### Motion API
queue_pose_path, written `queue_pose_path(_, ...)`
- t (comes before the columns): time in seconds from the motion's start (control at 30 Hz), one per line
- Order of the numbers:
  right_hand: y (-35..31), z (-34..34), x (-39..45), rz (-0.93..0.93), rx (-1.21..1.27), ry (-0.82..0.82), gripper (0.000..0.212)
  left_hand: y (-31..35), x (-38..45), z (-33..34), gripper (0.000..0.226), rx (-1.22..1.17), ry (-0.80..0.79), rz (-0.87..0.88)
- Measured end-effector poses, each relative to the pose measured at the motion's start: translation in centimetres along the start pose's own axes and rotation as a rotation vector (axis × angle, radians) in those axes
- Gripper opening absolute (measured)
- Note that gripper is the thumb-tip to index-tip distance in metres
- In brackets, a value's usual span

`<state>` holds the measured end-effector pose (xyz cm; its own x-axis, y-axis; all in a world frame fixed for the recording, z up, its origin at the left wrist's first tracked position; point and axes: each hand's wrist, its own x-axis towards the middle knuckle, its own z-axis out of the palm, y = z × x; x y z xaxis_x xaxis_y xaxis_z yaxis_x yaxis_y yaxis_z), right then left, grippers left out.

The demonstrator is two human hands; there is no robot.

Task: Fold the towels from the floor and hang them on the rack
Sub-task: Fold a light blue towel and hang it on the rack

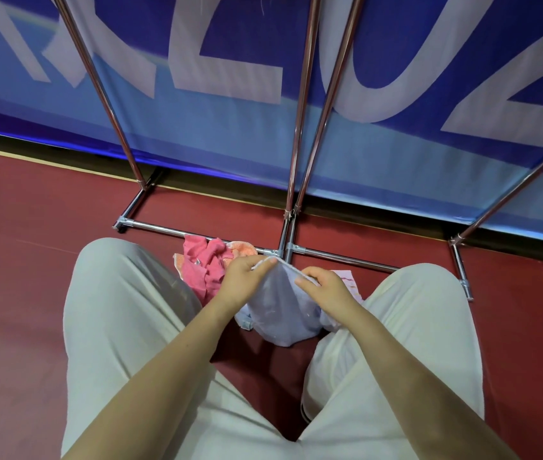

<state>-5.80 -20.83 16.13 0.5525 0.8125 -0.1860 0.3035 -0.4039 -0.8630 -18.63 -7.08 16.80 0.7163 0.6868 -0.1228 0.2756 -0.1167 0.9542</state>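
A pale lavender towel (pixel 280 310) hangs between my knees, held up by its top edge. My left hand (pixel 246 280) pinches the left part of that edge. My right hand (pixel 326 287) pinches the right part, close beside the left. The towel's lower end droops to the red floor. A crumpled pink towel (pixel 203 263) lies on the floor just left of my left hand, with an orange towel (pixel 240 249) behind it. A white towel with pink stripes (pixel 349 277) peeks out behind my right hand. The chrome rack (pixel 300 127) rises just beyond.
The rack's base bars (pixel 164 229) run across the red floor (pixel 31 260) ahead of my knees, with feet at the left and the right (pixel 462 280). A blue banner with large white letters (pixel 230 111) stands right behind the rack. My legs in light trousers flank the towels.
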Motion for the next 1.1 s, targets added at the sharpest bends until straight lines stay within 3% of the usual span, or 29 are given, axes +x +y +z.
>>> queue_pose_path(0.1,0.4,0.2,0.2,0.043,-0.136,0.004,0.034,1.3,0.1,-0.6,0.021,-0.140,0.107,-0.062)
queue_pose_path(0.27,0.8,0.3,0.5,0.171,0.067,0.054,0.034,2.1,1.0,-2.8,0.013,-0.448,0.382,-0.179)
queue_pose_path(0.47,-0.5,0.5,1.1,0.270,0.371,0.193,0.019,-4.0,4.5,-5.7,0.047,-0.579,0.590,-0.415)
queue_pose_path(0.53,-1.5,0.2,0.8,0.268,0.495,0.268,0.017,-2.2,3.2,-5.4,0.055,-0.574,0.520,-0.501)
queue_pose_path(0.63,-2.3,-0.3,0.5,0.256,0.747,0.238,0.019,-0.8,1.8,-3.9,0.008,-0.322,0.376,-0.489)
queue_pose_path(0.7,-2.4,-0.4,0.4,0.235,0.791,0.199,0.021,-1.3,1.4,-2.5,0.020,-0.067,0.254,-0.455)
queue_pose_path(0.77,-2.1,-0.2,0.4,0.199,0.742,0.177,0.020,-0.8,0.6,-1.1,0.031,0.014,0.158,-0.431)
queue_pose_path(0.87,-1.2,0.4,0.2,0.057,0.574,0.053,0.017,0.2,-0.6,1.2,0.030,-0.097,0.001,-0.309)
queue_pose_path(0.97,-1.0,0.9,0.0,0.182,0.524,0.053,0.017,1.8,-1.9,2.5,0.030,-0.250,-0.150,-0.279)
queue_pose_path(1.1,-1.2,1.2,0.0,0.255,0.515,0.059,0.021,0.9,-1.6,2.6,0.030,-0.282,-0.148,-0.278)
